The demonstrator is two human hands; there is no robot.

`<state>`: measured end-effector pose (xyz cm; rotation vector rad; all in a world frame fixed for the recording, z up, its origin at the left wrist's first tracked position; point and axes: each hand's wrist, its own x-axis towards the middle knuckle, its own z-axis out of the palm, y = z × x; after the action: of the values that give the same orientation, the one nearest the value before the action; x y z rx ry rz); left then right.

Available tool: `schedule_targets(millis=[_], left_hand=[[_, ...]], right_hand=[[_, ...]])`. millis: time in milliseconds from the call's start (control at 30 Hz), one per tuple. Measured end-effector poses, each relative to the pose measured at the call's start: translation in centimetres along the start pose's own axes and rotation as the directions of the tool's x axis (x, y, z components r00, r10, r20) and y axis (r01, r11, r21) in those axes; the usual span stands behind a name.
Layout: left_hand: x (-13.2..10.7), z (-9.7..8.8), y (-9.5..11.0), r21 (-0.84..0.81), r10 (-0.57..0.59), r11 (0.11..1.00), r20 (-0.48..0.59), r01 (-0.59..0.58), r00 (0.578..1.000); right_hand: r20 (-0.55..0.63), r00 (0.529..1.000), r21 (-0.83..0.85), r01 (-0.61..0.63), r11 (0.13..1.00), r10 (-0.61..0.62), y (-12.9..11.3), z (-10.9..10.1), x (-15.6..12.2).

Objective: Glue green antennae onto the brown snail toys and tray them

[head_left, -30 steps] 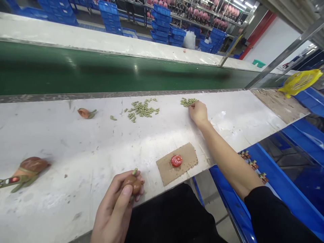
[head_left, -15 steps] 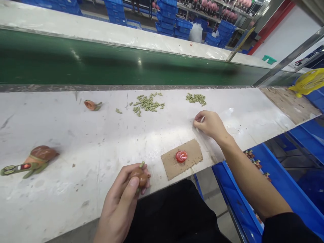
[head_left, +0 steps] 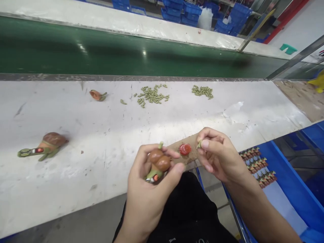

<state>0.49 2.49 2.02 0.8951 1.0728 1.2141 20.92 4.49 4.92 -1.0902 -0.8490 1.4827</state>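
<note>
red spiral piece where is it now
In the head view the red piece lies on a cardboard scrap at the bench's edge, between the left hand holding a brown toy snail and the right hand pinching a green peg.

From here I see the toy is smooth, glossy plastic, and the red disc has the same shiny look. The peg looks matt plastic. The cardboard is rough paper, the belt is smooth with some shine, and the bench is white, scratched.
</note>
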Motion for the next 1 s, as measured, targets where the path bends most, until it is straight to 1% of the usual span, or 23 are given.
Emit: schedule_targets(millis=[67, 167, 233, 367, 467, 567, 633, 667, 733, 800, 867, 933, 1000], left_hand=[[0.2, 1.4, 0.5, -0.001, 0.024, 1.0, 0.057, -0.024, 0.998], [0.1, 2.4, 0.7, 0.003, 0.02, 1.0, 0.077, -0.021, 0.997], [-0.1, 2.5, 0.5, -0.004, 0.027, 1.0, 0.071, -0.026, 0.997], [-0.4, 2.0, -0.5, -0.068, 0.043, 0.997, 0.115, -0.036, 0.992], [-0.3, 1.6, -0.9, -0.123, -0.034, 0.991, 0.14, 0.052, 0.99], [-0.1, 1.2, -1.0, -0.188, -0.132, 0.969, 0.159, 0.161, 0.978], [0.0, 0.9, -0.7, -0.296, -0.193, 0.922, 0.207, 0.25, 0.959], [0.0, 0.8, -0.6, -0.356, -0.229, 0.883, 0.244, 0.307, 0.942], [0.0, 0.7, -0.2, -0.455, -0.289, 0.789, 0.318, 0.413, 0.903], [-0.1, 0.7, 0.2, -0.509, -0.317, 0.712, 0.382, 0.484, 0.868], [-0.2, 0.7, 0.5, -0.535, -0.328, 0.657, 0.431, 0.531, 0.84], [-0.3, 0.8, 0.6, -0.537, -0.346, 0.627, 0.457, 0.564, 0.819], [-0.4, 0.8, 0.5, -0.538, -0.369, 0.609, 0.458, 0.582, 0.809]], right_hand=[[0.013, 1.0, 0.081, 0.016, 0.997, -0.018, 0.8, 1.0, -1.0], [-0.003, 0.999, 0.109, 0.049, 0.993, -0.049, 1.6, 1.5, -1.9], [-0.012, 0.998, 0.097, 0.064, 0.993, -0.063, 2.1, 1.4, -2.3], [0.01, 0.996, 0.045, 0.085, 0.995, -0.086, 2.8, 0.6, -3.0], [0.026, 0.991, -0.042, 0.13, 0.991, -0.129, 3.0, 0.1, -3.6], [-0.007, 0.971, -0.228, 0.229, 0.946, -0.237, 2.9, 0.0, -4.1], [-0.056, 0.938, -0.383, 0.296, 0.875, -0.342, 2.7, 0.1, -4.3], [-0.075, 0.919, -0.44, 0.318, 0.84, -0.387, 2.5, 0.2, -4.4], [-0.1, 0.898, -0.483, 0.333, 0.81, -0.429, 2.2, 0.4, -4.5], [-0.09, 0.905, -0.465, 0.332, 0.821, -0.417, 2.0, 0.8, -4.6], [-0.046, 0.919, -0.446, 0.333, 0.831, -0.393, 1.8, 1.3, -4.7], [0.005, 0.923, -0.431, 0.349, 0.832, -0.384, 1.7, 1.9, -4.7], [0.035, 0.922, -0.417, 0.364, 0.833, -0.386, 1.5, 2.6, -4.7]])
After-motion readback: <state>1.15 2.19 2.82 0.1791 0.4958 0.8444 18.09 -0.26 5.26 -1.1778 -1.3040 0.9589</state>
